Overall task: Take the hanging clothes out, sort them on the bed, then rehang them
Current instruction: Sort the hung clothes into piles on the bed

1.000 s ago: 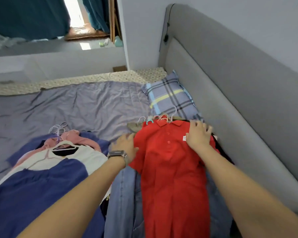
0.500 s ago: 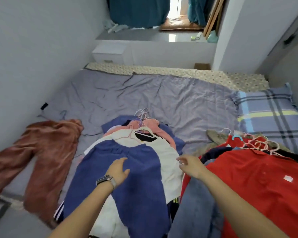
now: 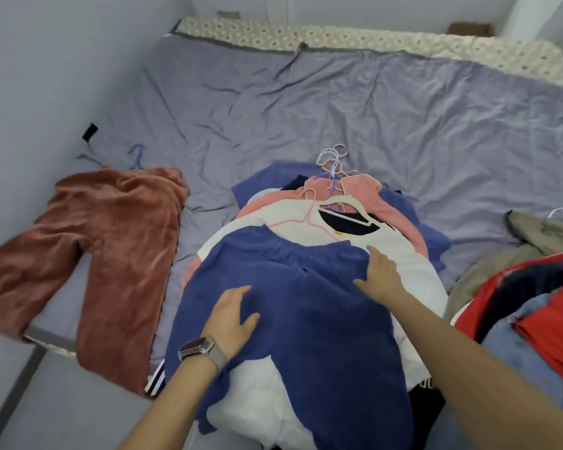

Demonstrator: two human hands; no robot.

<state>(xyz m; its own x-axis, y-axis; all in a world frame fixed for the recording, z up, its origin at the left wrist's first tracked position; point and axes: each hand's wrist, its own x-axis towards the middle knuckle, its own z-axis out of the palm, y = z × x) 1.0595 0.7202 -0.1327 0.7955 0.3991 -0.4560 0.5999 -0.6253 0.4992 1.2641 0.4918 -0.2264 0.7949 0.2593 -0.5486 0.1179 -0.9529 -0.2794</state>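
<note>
A pile of clothes on hangers lies in the middle of the bed (image 3: pixel 387 118). On top is a blue garment (image 3: pixel 306 303), over a white shirt (image 3: pixel 400 254) and pink tops (image 3: pixel 361 186); the hanger hooks (image 3: pixel 333 157) point away from me. My left hand (image 3: pixel 233 316), with a watch on the wrist, rests flat on the blue garment. My right hand (image 3: pixel 379 274) lies flat with straight fingers at the blue garment's right edge, touching the white shirt. A second pile with a red shirt (image 3: pixel 546 303) lies at the right.
Rust-brown trousers (image 3: pixel 101 254) on a blue hanger lie at the bed's left edge, one leg hanging off. An olive garment (image 3: pixel 533 235) sits beside the red pile. The wall runs along the left. The far half of the purple sheet holds no clothes.
My view swung left from the red pile to the middle pile. Both hands left the red shirt and came down onto the blue garment.
</note>
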